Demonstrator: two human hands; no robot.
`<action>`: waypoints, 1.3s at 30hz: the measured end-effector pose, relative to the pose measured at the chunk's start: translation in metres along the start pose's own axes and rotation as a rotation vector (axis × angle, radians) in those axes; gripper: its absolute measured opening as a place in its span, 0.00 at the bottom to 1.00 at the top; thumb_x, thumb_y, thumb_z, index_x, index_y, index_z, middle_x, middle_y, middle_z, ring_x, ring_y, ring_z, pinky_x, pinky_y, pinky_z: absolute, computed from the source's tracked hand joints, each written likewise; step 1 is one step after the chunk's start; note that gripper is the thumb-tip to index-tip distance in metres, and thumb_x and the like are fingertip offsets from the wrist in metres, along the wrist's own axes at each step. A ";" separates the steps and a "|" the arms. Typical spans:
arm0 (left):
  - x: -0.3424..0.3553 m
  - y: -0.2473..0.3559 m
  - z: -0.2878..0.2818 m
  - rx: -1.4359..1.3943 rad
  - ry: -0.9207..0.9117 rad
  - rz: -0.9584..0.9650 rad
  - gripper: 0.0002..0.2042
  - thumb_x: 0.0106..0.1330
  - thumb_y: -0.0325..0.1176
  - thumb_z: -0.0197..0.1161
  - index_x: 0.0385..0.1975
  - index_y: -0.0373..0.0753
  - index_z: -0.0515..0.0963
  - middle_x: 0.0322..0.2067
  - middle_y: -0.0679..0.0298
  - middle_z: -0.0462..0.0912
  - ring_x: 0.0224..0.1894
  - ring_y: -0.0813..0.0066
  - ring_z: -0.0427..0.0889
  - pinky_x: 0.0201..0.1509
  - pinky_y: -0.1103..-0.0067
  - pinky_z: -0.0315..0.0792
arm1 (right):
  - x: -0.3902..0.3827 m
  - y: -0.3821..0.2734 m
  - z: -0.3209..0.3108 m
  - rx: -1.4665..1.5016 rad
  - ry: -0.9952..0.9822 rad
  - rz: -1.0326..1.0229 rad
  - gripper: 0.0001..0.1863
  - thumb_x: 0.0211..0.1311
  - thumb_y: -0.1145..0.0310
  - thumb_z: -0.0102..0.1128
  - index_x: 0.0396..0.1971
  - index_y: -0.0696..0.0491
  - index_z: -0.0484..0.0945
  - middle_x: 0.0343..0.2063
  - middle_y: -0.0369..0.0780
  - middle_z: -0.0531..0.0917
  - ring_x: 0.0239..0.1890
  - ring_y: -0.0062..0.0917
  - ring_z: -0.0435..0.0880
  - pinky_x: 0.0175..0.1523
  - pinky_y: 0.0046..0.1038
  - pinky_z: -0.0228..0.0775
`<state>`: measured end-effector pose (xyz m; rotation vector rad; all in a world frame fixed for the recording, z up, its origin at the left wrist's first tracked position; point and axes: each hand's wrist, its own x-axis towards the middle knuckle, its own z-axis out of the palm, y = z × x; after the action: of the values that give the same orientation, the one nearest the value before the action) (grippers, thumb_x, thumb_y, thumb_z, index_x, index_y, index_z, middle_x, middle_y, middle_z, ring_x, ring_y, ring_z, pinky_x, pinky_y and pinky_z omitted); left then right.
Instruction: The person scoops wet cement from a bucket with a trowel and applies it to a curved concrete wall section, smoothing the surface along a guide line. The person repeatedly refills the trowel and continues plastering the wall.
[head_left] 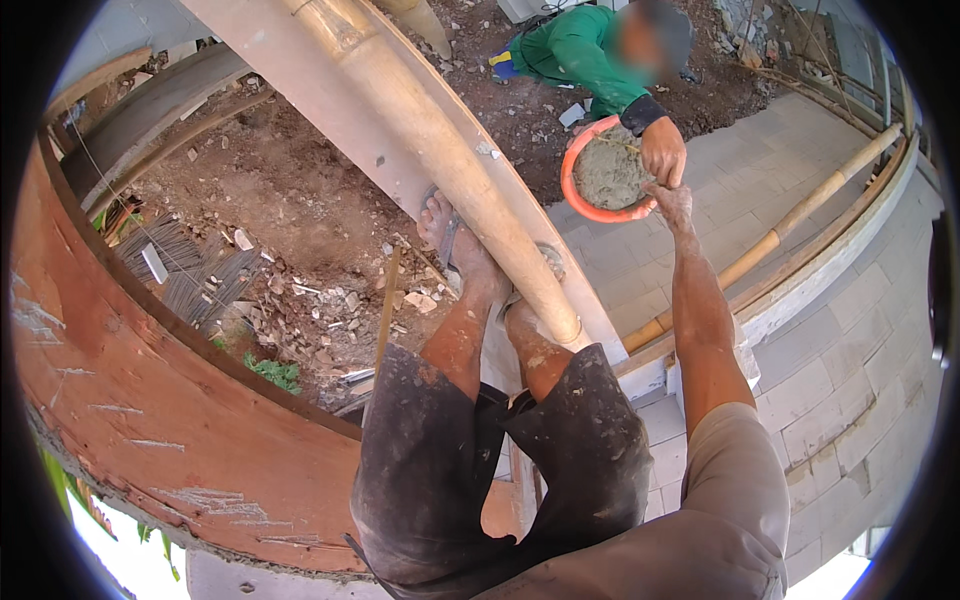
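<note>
My right arm reaches up to an orange bucket (578, 168) of grey wet mortar (608, 175), where my right hand (670, 200) is closed on the handle at its right side. A co-worker's hand (662, 145) also holds the bucket's handle, just above and touching my fingers. My left hand is out of view. Below me, my sandalled feet (445, 230) rest on a pale narrow ledge beside a thick bamboo pole (430, 150).
The co-worker (575, 55) in green is below on rubble-strewn soil (250, 160). A curved brown panel (150, 420) edges the drop at left. Grey paving (720, 200) lies beyond the ledge; another bamboo pole (780, 230) and a curved rim run along the right.
</note>
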<state>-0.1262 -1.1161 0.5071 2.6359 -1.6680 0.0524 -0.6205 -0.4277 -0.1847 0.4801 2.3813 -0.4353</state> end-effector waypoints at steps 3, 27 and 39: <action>-0.001 -0.014 -0.014 0.007 0.007 -0.018 0.29 0.62 0.36 0.63 0.58 0.24 0.66 0.51 0.48 0.77 0.47 0.58 0.81 0.49 0.70 0.75 | -0.012 -0.009 -0.036 0.166 -0.074 0.051 0.24 0.47 0.52 0.71 0.29 0.62 0.82 0.23 0.46 0.83 0.27 0.37 0.82 0.36 0.37 0.72; 0.005 -0.101 -0.106 -0.445 -0.317 0.224 0.26 0.58 0.38 0.67 0.54 0.31 0.74 0.50 0.46 0.79 0.49 0.52 0.80 0.55 0.66 0.72 | -0.390 -0.197 -0.376 0.232 -0.131 -0.165 0.25 0.59 0.51 0.61 0.36 0.62 0.82 0.24 0.46 0.82 0.30 0.32 0.81 0.35 0.36 0.71; -0.018 -0.085 -0.104 -0.212 -0.138 0.172 0.24 0.50 0.33 0.69 0.46 0.27 0.78 0.39 0.45 0.83 0.40 0.49 0.82 0.48 0.64 0.74 | -0.541 -0.437 -0.493 0.770 -0.374 0.000 0.21 0.69 0.52 0.53 0.17 0.43 0.62 0.10 0.23 0.56 0.08 0.10 0.52 0.13 0.20 0.46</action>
<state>-0.0588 -1.0593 0.6103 2.3861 -1.8245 -0.2930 -0.6952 -0.7229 0.6119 0.6590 1.7891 -1.3289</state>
